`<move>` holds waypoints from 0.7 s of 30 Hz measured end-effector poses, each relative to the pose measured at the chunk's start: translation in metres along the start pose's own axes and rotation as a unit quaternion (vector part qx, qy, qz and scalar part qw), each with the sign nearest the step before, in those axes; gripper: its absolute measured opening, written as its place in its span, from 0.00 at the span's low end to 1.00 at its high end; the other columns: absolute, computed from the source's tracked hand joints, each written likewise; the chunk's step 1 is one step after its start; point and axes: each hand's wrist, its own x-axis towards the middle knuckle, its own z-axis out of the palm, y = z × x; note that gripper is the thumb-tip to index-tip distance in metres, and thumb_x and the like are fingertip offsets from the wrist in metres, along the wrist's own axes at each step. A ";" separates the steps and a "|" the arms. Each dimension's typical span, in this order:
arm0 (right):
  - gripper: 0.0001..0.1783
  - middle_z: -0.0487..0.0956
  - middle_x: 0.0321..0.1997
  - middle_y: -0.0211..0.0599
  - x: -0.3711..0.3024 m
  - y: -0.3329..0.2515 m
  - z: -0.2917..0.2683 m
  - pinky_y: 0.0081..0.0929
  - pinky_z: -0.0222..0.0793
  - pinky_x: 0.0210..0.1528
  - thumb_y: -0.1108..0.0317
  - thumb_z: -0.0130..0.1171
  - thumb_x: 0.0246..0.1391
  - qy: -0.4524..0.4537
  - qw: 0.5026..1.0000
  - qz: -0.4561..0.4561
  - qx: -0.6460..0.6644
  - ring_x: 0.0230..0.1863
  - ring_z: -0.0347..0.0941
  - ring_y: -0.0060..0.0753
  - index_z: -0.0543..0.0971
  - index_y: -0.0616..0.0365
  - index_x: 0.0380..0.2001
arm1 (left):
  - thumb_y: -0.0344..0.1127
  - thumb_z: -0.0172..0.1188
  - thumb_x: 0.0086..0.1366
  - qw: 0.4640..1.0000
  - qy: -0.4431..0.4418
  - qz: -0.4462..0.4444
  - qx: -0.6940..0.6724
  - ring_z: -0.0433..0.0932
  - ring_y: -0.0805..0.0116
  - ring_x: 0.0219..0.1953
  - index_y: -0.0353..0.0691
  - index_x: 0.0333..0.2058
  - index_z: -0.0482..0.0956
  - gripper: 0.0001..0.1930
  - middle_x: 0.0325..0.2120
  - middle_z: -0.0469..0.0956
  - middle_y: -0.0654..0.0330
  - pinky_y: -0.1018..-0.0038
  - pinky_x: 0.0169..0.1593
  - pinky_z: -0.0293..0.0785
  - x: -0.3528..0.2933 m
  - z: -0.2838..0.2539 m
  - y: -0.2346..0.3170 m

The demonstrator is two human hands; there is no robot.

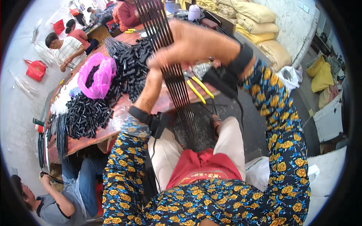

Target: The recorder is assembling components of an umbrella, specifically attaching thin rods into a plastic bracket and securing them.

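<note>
In our blurred right hand (200,41) we grip a bundle of dark rods (177,84), running above and below the fingers; our left hand (151,84) meets its edge, its hold we cannot tell. Below our fingers, yellow-handled pliers (195,92); leftward, heaped black tubes (88,116).

From here, one left hand (151,84), one right hand (196,43), two black wristbands (241,58). By the worktop's (75,147) near edge, one pair of yellow-handled pliers (196,91); nearer its left edge, one bright pink plastic bag (106,69). Thin dark rods (176,83) and short black plastic tubes (88,116) — too many to count.
</note>
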 end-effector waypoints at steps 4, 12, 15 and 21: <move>0.16 0.78 0.15 0.36 0.001 -0.020 -0.022 0.16 0.62 0.10 0.60 0.66 0.53 -0.051 0.991 -0.082 0.092 0.09 0.69 0.18 0.82 0.64 0.25 | 0.58 0.36 0.71 0.988 -0.067 -0.122 -0.070 0.78 0.50 0.49 0.33 0.31 0.76 0.31 0.37 0.81 0.45 0.70 0.49 0.71 -0.042 0.021 0.034; 0.19 0.74 0.11 0.30 -0.011 -0.015 0.017 0.14 0.57 0.10 0.55 0.66 0.52 -0.028 0.997 -0.040 0.054 0.08 0.65 0.17 0.84 0.63 0.22 | 0.68 0.36 0.66 0.956 -0.152 -0.131 -0.214 0.74 0.44 0.55 0.29 0.49 0.70 0.41 0.48 0.75 0.35 0.63 0.59 0.68 -0.136 0.041 0.043; 0.20 0.74 0.11 0.29 -0.011 0.001 0.026 0.14 0.58 0.12 0.52 0.67 0.51 -0.052 0.990 -0.044 0.120 0.09 0.66 0.16 0.84 0.61 0.22 | 0.49 0.45 0.72 0.971 -0.122 -0.163 -0.126 0.79 0.52 0.49 0.29 0.50 0.72 0.25 0.44 0.79 0.43 0.62 0.57 0.71 -0.151 0.049 0.056; 0.23 0.78 0.17 0.35 -0.014 0.043 0.057 0.16 0.67 0.13 0.48 0.63 0.53 0.055 0.985 0.081 0.144 0.12 0.72 0.22 0.79 0.61 0.33 | 0.37 0.50 0.71 0.971 -0.040 -0.175 -0.158 0.77 0.47 0.52 0.33 0.44 0.72 0.12 0.46 0.78 0.41 0.59 0.53 0.75 -0.156 0.027 0.053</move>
